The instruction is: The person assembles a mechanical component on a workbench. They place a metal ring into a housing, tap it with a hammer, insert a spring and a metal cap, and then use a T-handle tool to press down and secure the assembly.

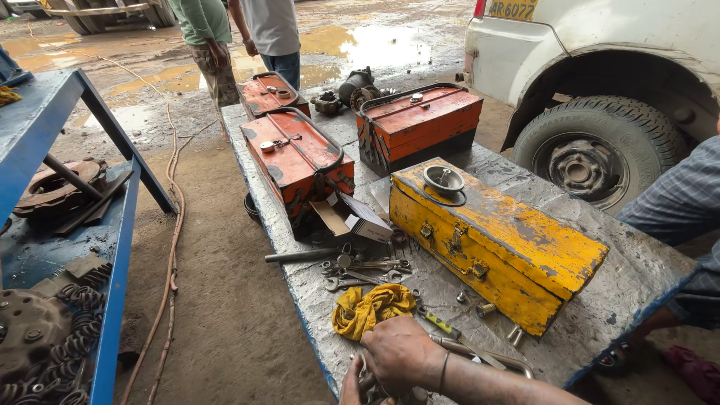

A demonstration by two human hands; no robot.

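At the bottom edge of the view the person's right hand (401,351) lies knuckles-up on the metal table (637,277), fingers curled down over some small metal parts (371,386) at the table's near edge. The left hand (350,384) shows only as a sliver below it, pressed against the same parts; whether either hand is actually clamped on them is hard to tell, since the fingers are hidden and cut off by the frame.

Touching the right hand's far side is a crumpled yellow rag (369,307). A screwdriver (441,325) with a yellow-and-black handle lies just beside the wrist, and a bent metal bar (487,352) runs behind the forearm. Farther up the table sit loose wrenches (364,271), an open cardboard box (352,217), a worn yellow toolbox (499,244) with a small round dish (443,180) on its lid, and three orange toolboxes (296,157).

A blue rack (45,127) holding springs (71,341) stands to the left. Two people (240,37) stand on the muddy ground beyond, and a white vehicle's wheel (592,154) is at the right
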